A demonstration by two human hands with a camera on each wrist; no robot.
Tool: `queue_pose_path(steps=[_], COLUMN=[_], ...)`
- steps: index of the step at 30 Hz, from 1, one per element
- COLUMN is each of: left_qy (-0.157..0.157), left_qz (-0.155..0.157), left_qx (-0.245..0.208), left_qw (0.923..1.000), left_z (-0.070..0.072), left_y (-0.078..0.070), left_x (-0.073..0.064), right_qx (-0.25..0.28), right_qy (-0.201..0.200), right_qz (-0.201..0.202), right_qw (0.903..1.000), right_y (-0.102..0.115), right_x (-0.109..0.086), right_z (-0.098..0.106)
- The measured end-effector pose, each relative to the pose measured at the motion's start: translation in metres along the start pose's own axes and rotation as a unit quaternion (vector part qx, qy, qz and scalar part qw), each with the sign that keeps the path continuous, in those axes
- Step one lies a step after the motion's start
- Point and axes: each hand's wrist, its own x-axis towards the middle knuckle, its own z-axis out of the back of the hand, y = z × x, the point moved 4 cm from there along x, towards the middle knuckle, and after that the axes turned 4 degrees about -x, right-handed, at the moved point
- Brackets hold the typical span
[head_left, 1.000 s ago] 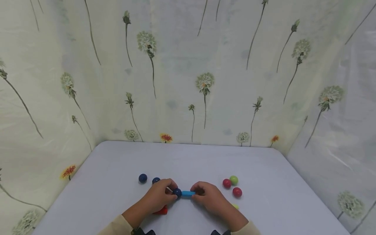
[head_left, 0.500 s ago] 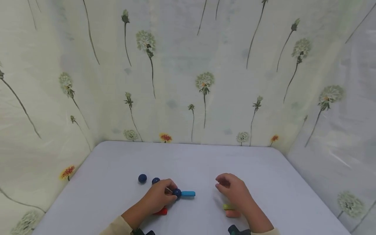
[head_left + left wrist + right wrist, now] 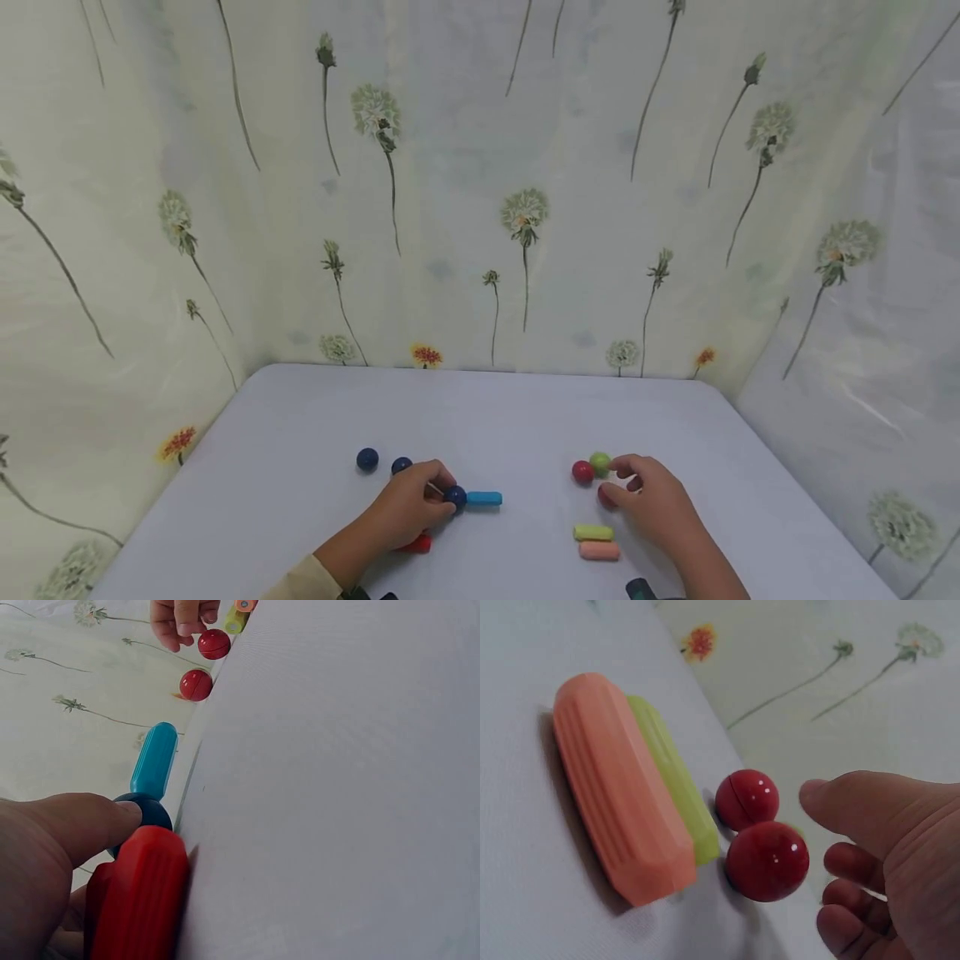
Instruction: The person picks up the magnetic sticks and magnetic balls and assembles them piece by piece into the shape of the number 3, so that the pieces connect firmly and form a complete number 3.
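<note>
My left hand [image 3: 405,504] pinches a dark blue ball [image 3: 455,498] between thumb and fingers. A light blue ribbed stick [image 3: 484,499] extends from the ball's right side, end against it. Beneath the left wrist lies a red ribbed stick [image 3: 146,900], partly hidden in the head view. My right hand [image 3: 654,500] hovers at the right with fingers parted and loosely bent, holding nothing. Its thumb overlaps a red ball [image 3: 768,862] in the head view; the right wrist view shows a gap between them. Another red ball [image 3: 582,473] and a lime green ball [image 3: 600,464] sit just beyond.
Two short sticks, yellow-green [image 3: 593,532] and salmon [image 3: 598,551], lie side by side in front of the right-hand balls. Two more dark blue balls [image 3: 367,460] rest beyond my left hand. A flower-print curtain [image 3: 450,208] rises behind the white table [image 3: 495,408].
My right hand has let go of the light blue stick and moved right to the red and green balls. The left hand keeps its hold on the dark blue ball.
</note>
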Motion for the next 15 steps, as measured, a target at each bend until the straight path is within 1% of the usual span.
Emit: queue_pose_path(steps=[5,9,12,15], left_qy=[-0.006,-0.003,-0.003,-0.004], left_qz=[-0.004,0.004,0.006,0.001], left_qx=[0.005,0.004,0.003,0.004], left_qw=[1.0,1.0,1.0,1.0], left_z=[0.001,0.0,0.0,0.0], left_y=[-0.002,-0.003,-0.002,-0.002], left_x=[0.001,-0.001,-0.003,-0.003], right_qx=[0.006,0.012,0.02,0.023], right_qy=[0.037,0.056,0.065,0.062], right_qz=[-0.019,-0.036,-0.042,-0.04], right_qw=[0.9991,0.9977,0.9968,0.997], right_y=[-0.011,-0.015,-0.016,-0.017], right_x=[0.002,0.002,0.002,0.002], right_z=[-0.001,-0.005,-0.008,-0.009])
